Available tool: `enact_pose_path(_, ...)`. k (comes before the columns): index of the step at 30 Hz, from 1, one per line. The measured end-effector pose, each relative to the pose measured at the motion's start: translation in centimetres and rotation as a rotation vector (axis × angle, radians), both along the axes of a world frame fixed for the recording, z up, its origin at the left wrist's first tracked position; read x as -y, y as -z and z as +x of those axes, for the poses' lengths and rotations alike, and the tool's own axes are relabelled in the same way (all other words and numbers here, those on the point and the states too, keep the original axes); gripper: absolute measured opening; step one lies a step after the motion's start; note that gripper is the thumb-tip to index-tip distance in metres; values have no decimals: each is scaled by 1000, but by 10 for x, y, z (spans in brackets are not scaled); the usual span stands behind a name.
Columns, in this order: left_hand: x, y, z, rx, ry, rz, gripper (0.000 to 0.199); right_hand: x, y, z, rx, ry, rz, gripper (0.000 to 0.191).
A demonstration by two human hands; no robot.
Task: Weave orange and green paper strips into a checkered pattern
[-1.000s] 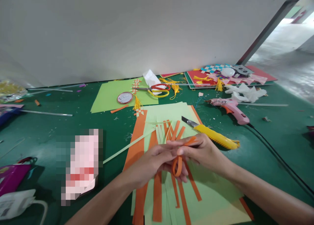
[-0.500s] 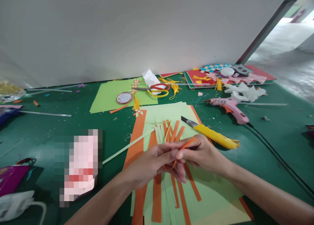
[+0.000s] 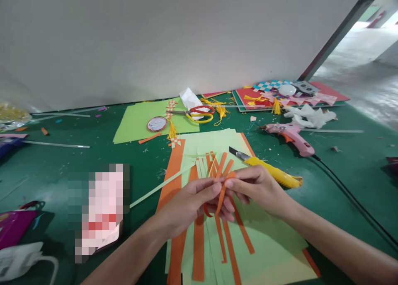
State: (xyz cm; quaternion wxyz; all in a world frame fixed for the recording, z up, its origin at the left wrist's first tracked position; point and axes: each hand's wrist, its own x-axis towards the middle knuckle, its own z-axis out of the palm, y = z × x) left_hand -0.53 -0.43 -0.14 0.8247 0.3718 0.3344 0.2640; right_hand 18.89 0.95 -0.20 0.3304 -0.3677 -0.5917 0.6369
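Between my two hands an orange paper strip (image 3: 220, 200) bends into a loop, its lower curve hanging under my fingers. My left hand (image 3: 202, 196) is closed on it, thumb against the fingers. My right hand (image 3: 256, 183) pinches the strip's upper bend between thumb and fingertips. Below both hands lie several loose orange strips (image 3: 231, 247) and narrow pale green strips, spread over light green paper sheets (image 3: 273, 252). A yellow utility knife (image 3: 269, 172) with its blade out rests just beyond my right hand.
A pink glue gun (image 3: 292, 136) with a black cord lies at right. Scissors (image 3: 195, 113), a round tin (image 3: 156, 124) and yellow tassels (image 3: 172, 129) sit at the back. At left are a blurred pink object (image 3: 104, 206) and a white plug (image 3: 20, 260). A wall rises behind.
My right hand's fingers have shifted on the orange strip, and its end now folds over toward the left hand, making a clearer upright loop. Other things stay in place.
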Motion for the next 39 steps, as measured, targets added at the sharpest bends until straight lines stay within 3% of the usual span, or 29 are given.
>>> enact_pose_path(4,0,-1,0,-39,-5,13,27,0,-2,-2,4,-70,-23,34)
enact_pose_path(15,-1,-2,-1,-57,5,-24,27,-2,7,3,-15,-12,-12,32)
enact_pose_path(27,-1,-3,-1,-88,18,17,22,-3,1,3,-34,-24,-15,24)
enact_pose_path(39,-1,-3,0,-70,38,64,33,-1,-4,-1,-102,-151,-35,27)
